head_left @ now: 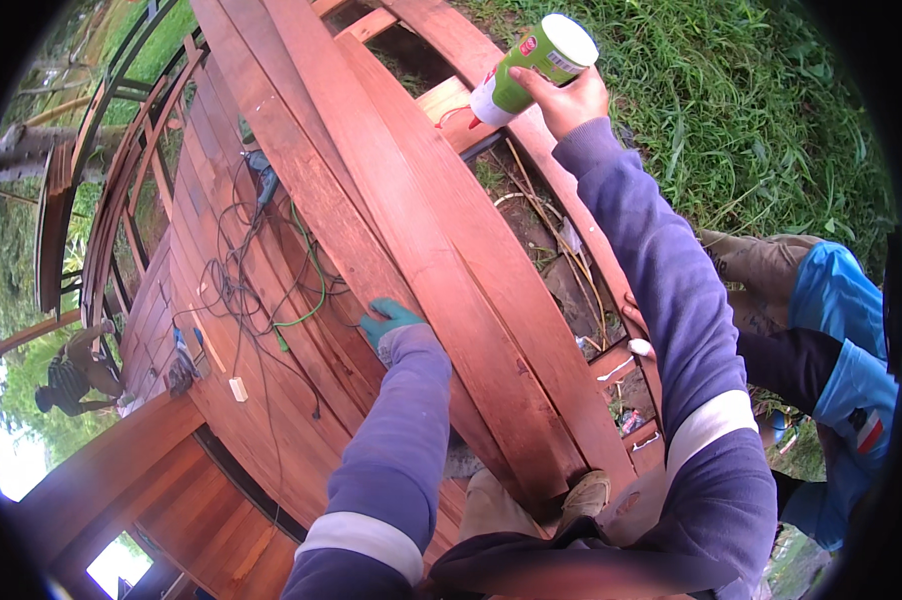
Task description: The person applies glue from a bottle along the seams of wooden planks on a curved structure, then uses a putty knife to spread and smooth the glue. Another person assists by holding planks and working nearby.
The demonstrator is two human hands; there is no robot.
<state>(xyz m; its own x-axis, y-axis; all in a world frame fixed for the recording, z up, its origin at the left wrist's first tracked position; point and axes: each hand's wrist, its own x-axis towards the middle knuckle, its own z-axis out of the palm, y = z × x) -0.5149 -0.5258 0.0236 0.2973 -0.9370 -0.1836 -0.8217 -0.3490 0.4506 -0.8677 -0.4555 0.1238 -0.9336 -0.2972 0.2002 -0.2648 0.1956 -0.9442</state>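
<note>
Leaning over long reddish boards, with a wooden frame to the right and tangled cords to the left. Resting the gloved left hand by the boards' left edge, showing too little to tell whether gripping. Wrapping the bare right hand around a green bottle, holding it above the frame, ahead and well right of the left hand, tilting its red nozzle downward.

Daylight falls on an outdoor deck floor of reddish-brown boards, with curved framing at the left, green grass at upper right and trees above bright, white sky.
</note>
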